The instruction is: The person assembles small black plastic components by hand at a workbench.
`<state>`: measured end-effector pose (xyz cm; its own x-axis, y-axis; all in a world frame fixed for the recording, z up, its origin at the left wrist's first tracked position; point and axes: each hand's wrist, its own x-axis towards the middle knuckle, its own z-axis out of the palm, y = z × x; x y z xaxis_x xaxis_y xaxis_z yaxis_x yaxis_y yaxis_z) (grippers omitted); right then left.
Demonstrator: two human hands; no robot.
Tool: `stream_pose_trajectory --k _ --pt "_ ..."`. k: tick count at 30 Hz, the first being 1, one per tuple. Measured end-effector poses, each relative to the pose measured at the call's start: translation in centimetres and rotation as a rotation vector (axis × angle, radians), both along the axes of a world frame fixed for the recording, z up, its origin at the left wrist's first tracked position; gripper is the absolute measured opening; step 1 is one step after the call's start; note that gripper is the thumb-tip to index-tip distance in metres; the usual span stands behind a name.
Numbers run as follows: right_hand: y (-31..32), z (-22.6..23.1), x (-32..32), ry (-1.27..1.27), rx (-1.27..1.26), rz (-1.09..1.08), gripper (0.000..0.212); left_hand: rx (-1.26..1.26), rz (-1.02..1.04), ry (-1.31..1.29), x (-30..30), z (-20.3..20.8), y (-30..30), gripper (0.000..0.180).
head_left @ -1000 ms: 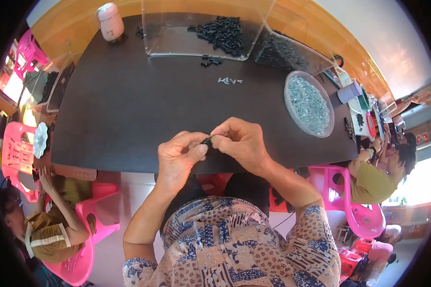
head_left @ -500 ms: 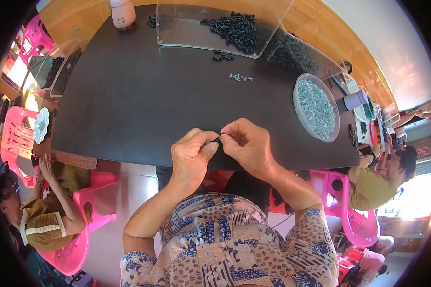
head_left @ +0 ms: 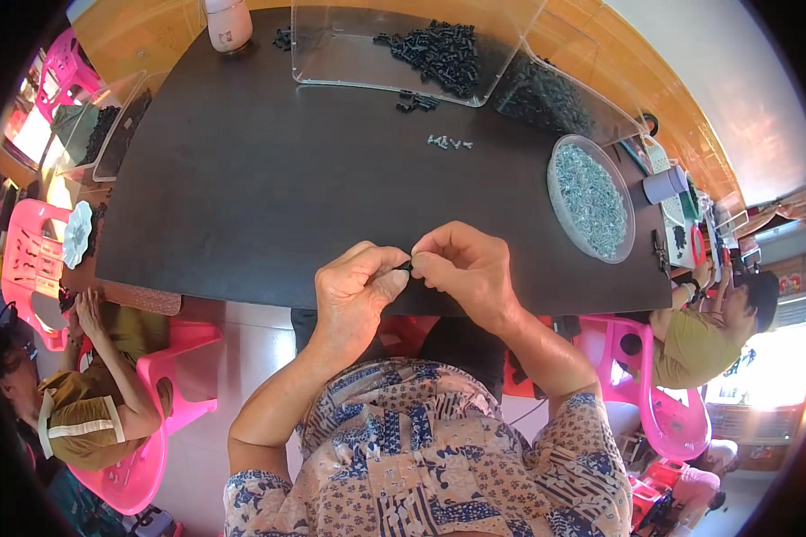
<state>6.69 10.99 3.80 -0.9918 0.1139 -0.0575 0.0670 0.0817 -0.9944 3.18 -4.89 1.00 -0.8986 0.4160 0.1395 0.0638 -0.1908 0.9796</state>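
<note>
Between my two hands, just above the table's near edge, is a small black part (head_left: 406, 266). My left hand (head_left: 356, 285) pinches it between thumb and forefinger. Thumb and forefinger of my right hand (head_left: 467, 267) are closed at its other end; whether a second tiny piece sits in that pinch is hidden. Farther off on the dark table (head_left: 260, 179) lies a short row of small silvery pieces (head_left: 450, 142). To the right stands a round clear tub (head_left: 631, 234) full of small shiny metal pieces (head_left: 591, 201).
A clear plastic bin (head_left: 349, 86) at the far side holds a heap of black parts (head_left: 439, 55), with a second bin (head_left: 546, 94) beside it. A pink jar (head_left: 229, 25) stands far left, a purple cup (head_left: 664, 185) right. Other people sit left (head_left: 98, 394) and right (head_left: 707, 340).
My left hand has shifted slightly left, and a little more of the black part shows between the fingertips. My right hand has barely moved.
</note>
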Motion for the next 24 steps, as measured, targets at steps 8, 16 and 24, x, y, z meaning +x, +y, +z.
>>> stream_pose_trajectory --k 8,16,24 --pt "-1.3 -2.1 1.3 0.203 0.250 -0.056 0.008 -0.040 0.064 0.054 0.7 -0.5 0.4 0.013" --pt "-1.5 -1.4 0.7 0.066 0.040 -0.097 0.011 0.088 0.057 -0.139 0.2 -1.1 0.6 0.009" --pt "-0.7 -2.2 0.4 0.734 0.810 -0.035 0.027 0.183 -0.020 -0.330 -0.6 -1.2 0.3 0.011"
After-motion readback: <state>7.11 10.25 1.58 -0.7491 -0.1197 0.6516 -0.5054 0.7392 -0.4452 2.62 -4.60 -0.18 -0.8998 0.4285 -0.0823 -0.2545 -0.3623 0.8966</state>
